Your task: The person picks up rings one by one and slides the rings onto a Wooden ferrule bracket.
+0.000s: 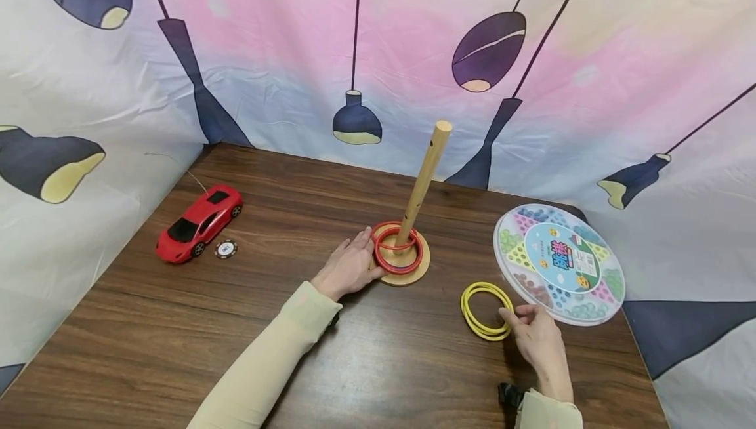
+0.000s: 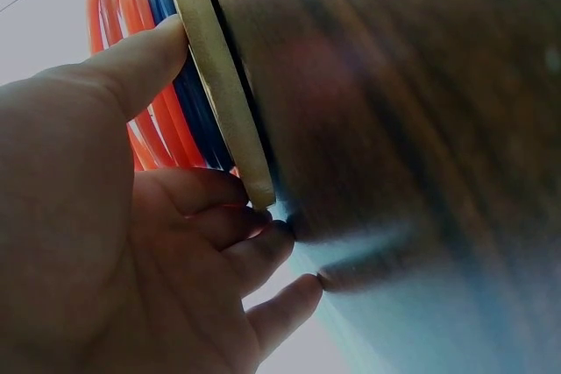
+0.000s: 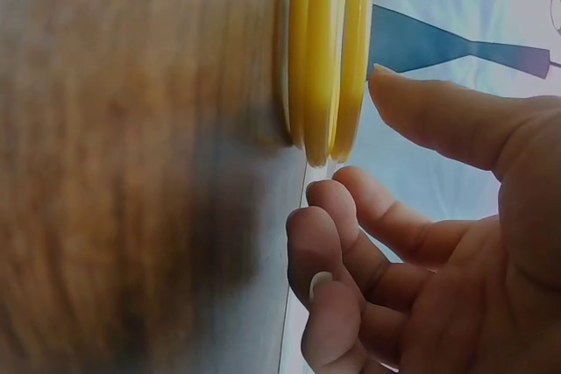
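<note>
My left hand (image 1: 350, 266) rests against the left edge of a round wooden base (image 1: 420, 273), its thumb at the rim. From the base rises a wooden post (image 1: 426, 180), leaning to the right in the head view. Stacked red rings (image 1: 400, 267) lie around the post's foot, and dark blue rings (image 2: 200, 102) show beneath them in the left wrist view. At the right edge of several yellow rings (image 1: 472, 327) is my right hand (image 1: 540, 344). Its thumb and fingers stand apart in the right wrist view, with no ring between them.
A round Chinese checkers box (image 1: 561, 262) lies just beyond my right hand. Far left on the wooden table (image 1: 266, 344) stand a red toy car (image 1: 201, 222) and a poker chip (image 1: 226, 249). A lamp-patterned cloth (image 1: 283, 55) hangs behind the table.
</note>
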### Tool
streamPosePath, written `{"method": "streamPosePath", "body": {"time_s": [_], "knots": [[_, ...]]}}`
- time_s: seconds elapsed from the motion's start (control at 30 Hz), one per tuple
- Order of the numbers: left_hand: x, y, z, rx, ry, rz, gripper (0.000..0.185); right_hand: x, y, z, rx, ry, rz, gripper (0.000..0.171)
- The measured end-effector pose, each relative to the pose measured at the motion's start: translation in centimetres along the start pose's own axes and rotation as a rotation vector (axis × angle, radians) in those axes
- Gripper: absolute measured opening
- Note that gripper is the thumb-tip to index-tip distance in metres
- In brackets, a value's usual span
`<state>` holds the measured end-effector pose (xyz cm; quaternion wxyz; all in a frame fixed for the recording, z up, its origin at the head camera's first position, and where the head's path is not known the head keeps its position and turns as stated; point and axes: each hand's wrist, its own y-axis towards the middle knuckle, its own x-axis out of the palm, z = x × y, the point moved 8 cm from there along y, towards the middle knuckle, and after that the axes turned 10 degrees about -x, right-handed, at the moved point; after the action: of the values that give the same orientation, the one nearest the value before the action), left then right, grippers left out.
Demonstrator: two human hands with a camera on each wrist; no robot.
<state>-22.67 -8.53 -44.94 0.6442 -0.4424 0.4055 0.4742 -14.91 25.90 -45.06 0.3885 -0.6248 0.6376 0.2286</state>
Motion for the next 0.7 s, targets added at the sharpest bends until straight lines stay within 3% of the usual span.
{"method": "streamPosePath", "body": {"time_s": [0.7], "knots": [[0.11, 0.06, -0.03, 0.012, 0.015, 0.011, 0.081, -0.08, 0.07, -0.42, 0.001, -0.071, 0.0, 0.037]]}}
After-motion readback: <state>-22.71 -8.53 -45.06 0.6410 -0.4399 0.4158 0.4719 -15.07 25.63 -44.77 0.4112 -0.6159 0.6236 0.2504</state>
